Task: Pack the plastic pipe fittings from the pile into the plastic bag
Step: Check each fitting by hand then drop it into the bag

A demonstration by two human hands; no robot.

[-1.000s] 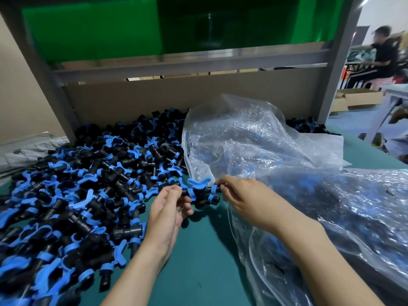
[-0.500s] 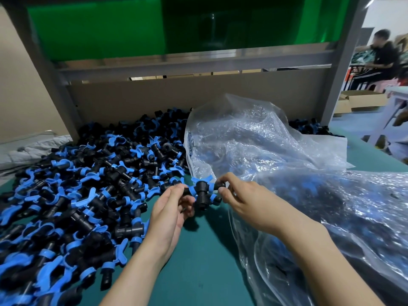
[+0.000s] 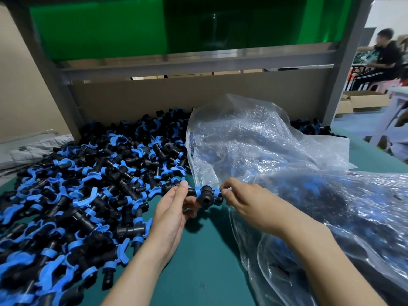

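Green table mat (image 3: 198, 272) carries everything. The pile of black-and-blue fittings (image 3: 77, 195) fills the left of the frame, within easy reach. The clear bag (image 3: 265, 151) sprawls across the right, its near edge at centre, likely so parts go straight in; dark fittings already show through it. At centre the left hand (image 3: 172, 213) and right hand (image 3: 249, 204) each pinch one end of a single fitting (image 3: 206, 195), just beside that edge. Since a second ago it has been rolled so its open socket faces the camera.
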